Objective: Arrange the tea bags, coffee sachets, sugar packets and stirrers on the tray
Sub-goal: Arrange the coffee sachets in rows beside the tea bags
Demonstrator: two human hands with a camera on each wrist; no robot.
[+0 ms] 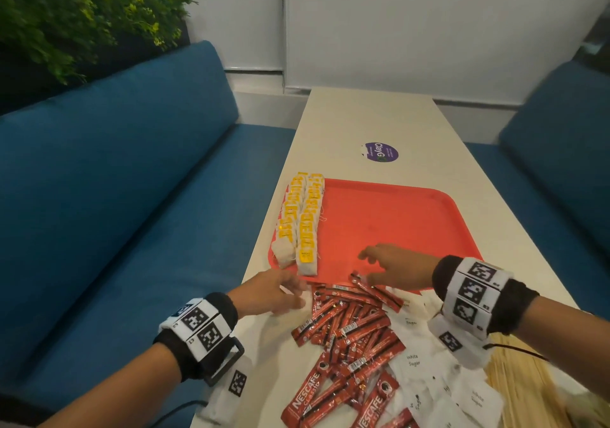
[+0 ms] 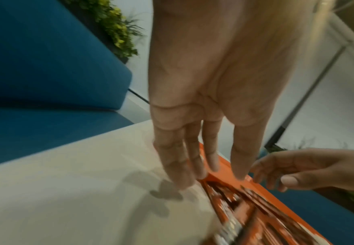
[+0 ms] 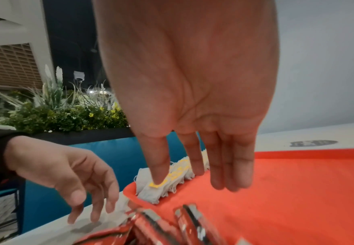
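Note:
A red tray (image 1: 396,216) lies on the white table, with two rows of yellow-tagged tea bags (image 1: 302,219) along its left side. In front of it a heap of red coffee sachets (image 1: 350,338) lies on the table, beside white sugar packets (image 1: 416,361) and wooden stirrers (image 1: 528,381) at the right. My left hand (image 1: 290,290) hovers with straight fingers over the table at the tray's near left corner (image 2: 214,178). My right hand (image 1: 373,262) reaches, fingers spread, over the tray's near edge (image 3: 298,190) above the topmost sachets. Neither hand holds anything.
Blue sofas (image 1: 115,180) flank the long table on both sides. A purple sticker (image 1: 381,152) sits on the tabletop beyond the tray. Green plants (image 1: 76,15) stand behind the left sofa. The table's left edge runs close to my left hand.

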